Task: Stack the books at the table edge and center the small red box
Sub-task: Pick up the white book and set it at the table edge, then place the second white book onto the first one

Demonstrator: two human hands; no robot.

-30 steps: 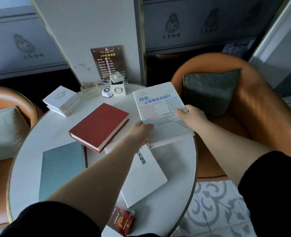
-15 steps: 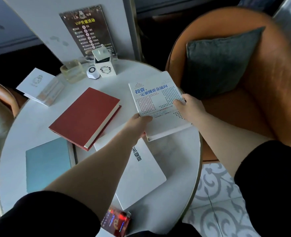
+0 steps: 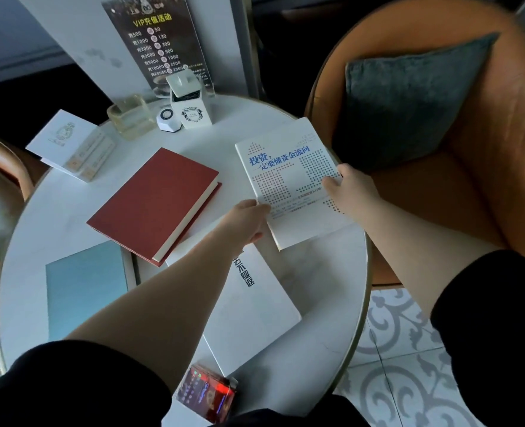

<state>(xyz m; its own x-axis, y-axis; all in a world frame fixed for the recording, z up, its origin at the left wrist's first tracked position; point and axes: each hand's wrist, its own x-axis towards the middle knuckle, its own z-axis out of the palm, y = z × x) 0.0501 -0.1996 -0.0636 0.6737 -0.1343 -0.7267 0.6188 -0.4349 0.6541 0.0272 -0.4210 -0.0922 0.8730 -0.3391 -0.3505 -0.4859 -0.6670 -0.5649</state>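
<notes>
A white book with blue lettering and dot patterns (image 3: 285,177) lies at the right edge of the round white table (image 3: 322,272). My left hand (image 3: 248,221) grips its near-left corner and my right hand (image 3: 349,188) holds its right side. A red hardcover book (image 3: 153,201) rests near the middle. A white book with black characters (image 3: 255,309) lies partly under my left forearm. A teal book (image 3: 84,285) sits at the left. The small red box (image 3: 207,392) stands at the near table edge, close to my body.
At the back of the table stand a glass ashtray (image 3: 130,117), a white call button (image 3: 168,118), a white paper holder (image 3: 188,101) and a dark price sign (image 3: 156,41). A white booklet stack (image 3: 70,144) overhangs the far left. An orange armchair with a grey cushion (image 3: 409,97) stands to the right.
The view has tipped down and drawn closer. Both hands keep hold of the white dotted book, which stays at the right table edge.
</notes>
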